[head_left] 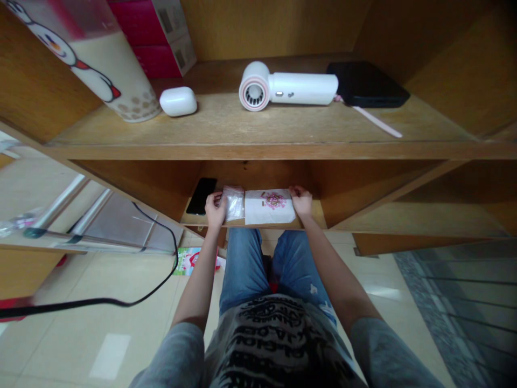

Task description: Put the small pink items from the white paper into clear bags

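Note:
On the lower shelf, my left hand (216,209) has its fingers bent and closed on the left edge of a stack of clear plastic bags (235,205). Beside the bags lies a sheet of white paper (258,214). A loose heap of small pink and gold-brown pieces (274,200), too small to name, rests on the paper. My right hand (301,202) is at the paper's right edge, fingers curled in and closed at its far corner. A black phone (202,196) lies flat just left of my left hand.
The upper shelf (258,152) overhangs my hands. It bears a milk tea cup (121,75), a white earbud case (178,101), a white handheld fan (302,89), a black flat case (365,83) and pink boxes (155,37). A black cable (161,280) hangs at left.

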A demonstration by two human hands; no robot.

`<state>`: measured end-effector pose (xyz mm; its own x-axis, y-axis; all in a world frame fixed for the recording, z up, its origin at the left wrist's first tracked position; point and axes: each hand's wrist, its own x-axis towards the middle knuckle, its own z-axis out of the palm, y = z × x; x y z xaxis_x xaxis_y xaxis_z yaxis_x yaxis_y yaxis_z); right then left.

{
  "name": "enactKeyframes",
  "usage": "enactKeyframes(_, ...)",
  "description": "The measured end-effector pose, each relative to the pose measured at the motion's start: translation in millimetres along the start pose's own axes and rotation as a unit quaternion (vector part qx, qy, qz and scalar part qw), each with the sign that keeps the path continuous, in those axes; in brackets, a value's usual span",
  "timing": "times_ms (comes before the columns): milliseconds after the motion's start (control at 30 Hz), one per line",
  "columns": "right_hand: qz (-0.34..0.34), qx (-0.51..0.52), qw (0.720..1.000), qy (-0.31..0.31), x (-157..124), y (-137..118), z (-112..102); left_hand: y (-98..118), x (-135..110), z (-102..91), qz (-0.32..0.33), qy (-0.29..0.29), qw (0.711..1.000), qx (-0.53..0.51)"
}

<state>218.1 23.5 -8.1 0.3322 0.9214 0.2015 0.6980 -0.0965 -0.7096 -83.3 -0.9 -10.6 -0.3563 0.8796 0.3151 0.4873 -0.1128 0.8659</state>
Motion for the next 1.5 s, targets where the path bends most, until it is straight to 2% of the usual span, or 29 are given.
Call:
enactKeyframes(167, 0.014, -0.079, 0.995, -0.051, -1.8, -5.6, -0.1, 1.2, -0.2, -0.5, -0.002, 0.005, 1.000, -0.001)
enactKeyframes(467, -0.001, -0.151, 0.987, -0.058, -2.8, -6.2, 1.5, 0.6, -0.1, -0.7, 0.004, -0.003, 1.000, 0.002)
enactKeyframes(733, -0.015, -0.150, 0.988, -0.041, -3.0, -1.8, 4.8, 1.0, -0.3, -0.4, 0.000, -0.001, 1.000, -0.003)
enactKeyframes(1300, -0.007, -0.145, 0.987, -0.071, -4.5, -9.4, -3.4, 2.5, -0.7, -0.9, -0.005, 0.004, 1.000, -0.018)
enactKeyframes(1500, -0.044, -0.088, 0.995, -0.029, -5.3, -10.6, -5.7, 2.2, -0.8, -1.5, 0.002, 0.003, 1.000, -0.017)
